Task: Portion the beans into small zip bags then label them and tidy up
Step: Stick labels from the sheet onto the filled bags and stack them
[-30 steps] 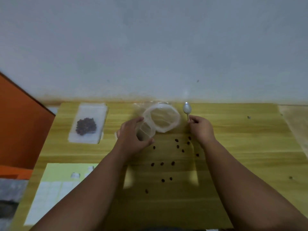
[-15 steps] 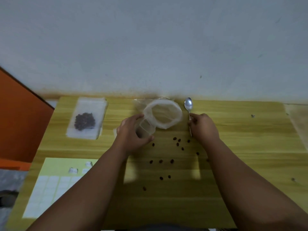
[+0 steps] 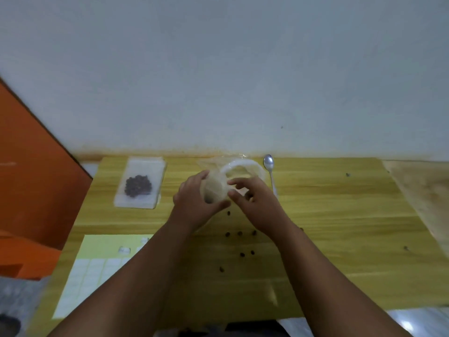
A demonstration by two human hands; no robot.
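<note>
My left hand [image 3: 194, 203] grips a small clear plastic bag [image 3: 215, 188] by its lower part, above the back middle of the wooden table [image 3: 340, 227]. The bag's wide whitish mouth [image 3: 243, 164] points away from me. My right hand [image 3: 257, 205] is at the bag's right side. Its thumb and forefinger are spread and touch the plastic. A metal spoon [image 3: 268, 162] lies alone on the table just right of the bag. Several dark loose beans [image 3: 239, 233] are scattered on the wood in front of my hands.
At the back left lies a flat zip bag with a portion of beans [image 3: 139, 184]. A sheet of white labels on pale green backing [image 3: 97, 263] sits at the front left. An orange panel [image 3: 31, 166] stands left of the table, and a grey wall runs behind it.
My right hand let go of the spoon, which now lies on the table, and moved left to the bag. My left hand kept its grip on the bag.
</note>
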